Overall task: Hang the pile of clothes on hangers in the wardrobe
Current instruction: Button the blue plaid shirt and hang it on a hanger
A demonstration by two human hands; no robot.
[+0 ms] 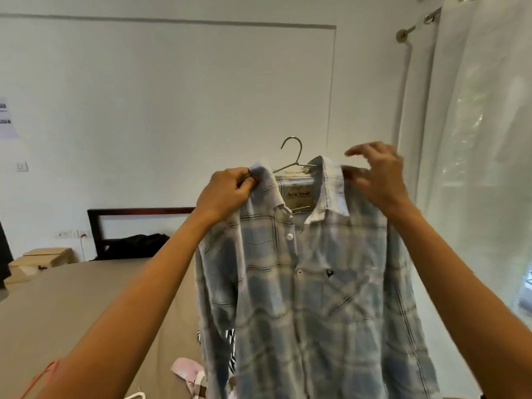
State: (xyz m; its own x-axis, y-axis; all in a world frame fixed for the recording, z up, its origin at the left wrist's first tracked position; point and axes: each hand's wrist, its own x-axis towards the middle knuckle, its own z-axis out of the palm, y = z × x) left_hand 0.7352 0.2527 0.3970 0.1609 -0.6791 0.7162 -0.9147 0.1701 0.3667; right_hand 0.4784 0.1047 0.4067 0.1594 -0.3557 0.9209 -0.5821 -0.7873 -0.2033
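Pretty bright daylight shot. All the light comes from the right, through the sheer curtain (475,168), which is blown out in patches with whitish glare. The wall (172,96) is lit evenly and softly, with only a faint shadow streak under the curtain rod bracket. The shirt (311,283) looks flat and a bit washed out, with no hard shadows on it. The right hand (377,177) is badly motion blurred and its fingers are smeared, so I can't read its grip. The left hand (230,191) is much sharper. There's wide-angle stretch too: the forearms balloon toward the bottom corners and the wall line bows. The far end of the bed (72,306) is darker and mushy.
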